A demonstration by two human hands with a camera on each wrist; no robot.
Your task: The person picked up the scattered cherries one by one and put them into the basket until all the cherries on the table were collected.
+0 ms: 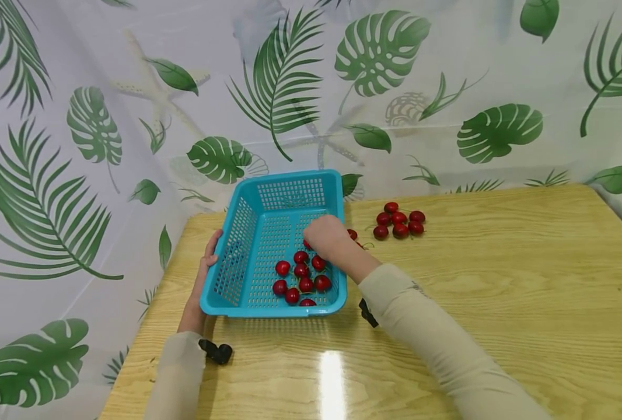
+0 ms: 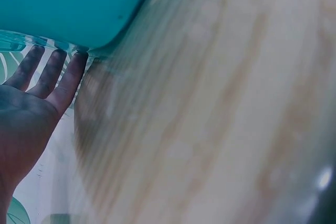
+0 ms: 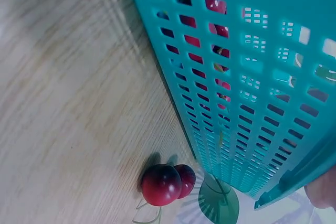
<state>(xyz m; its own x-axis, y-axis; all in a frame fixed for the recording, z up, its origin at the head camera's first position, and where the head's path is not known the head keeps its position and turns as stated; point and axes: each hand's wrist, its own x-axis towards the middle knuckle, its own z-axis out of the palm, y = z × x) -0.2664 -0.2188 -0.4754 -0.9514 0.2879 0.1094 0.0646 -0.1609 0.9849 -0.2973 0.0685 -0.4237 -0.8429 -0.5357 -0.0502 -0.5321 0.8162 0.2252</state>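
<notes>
A turquoise plastic basket (image 1: 269,312) with perforated walls sits on the table, several red cherries (image 1: 301,270) lying in its near right part. My left hand (image 1: 205,269) is at the basket's left side; in the left wrist view its straight fingers (image 2: 68,85) touch the basket's outside. My right hand (image 1: 329,236) reaches over the right rim into the basket, its fingers curled and pointing down. A cherry (image 1: 307,244) shows right at those fingertips, mostly covered by the hand, which pinches it.
On the wooden table (image 1: 500,280), right of the basket, lies a group of loose cherries (image 1: 399,218). Two more cherries (image 3: 161,184) lie close beside the basket's right wall. A leaf-patterned sheet (image 1: 300,87) hangs behind the table and along its left.
</notes>
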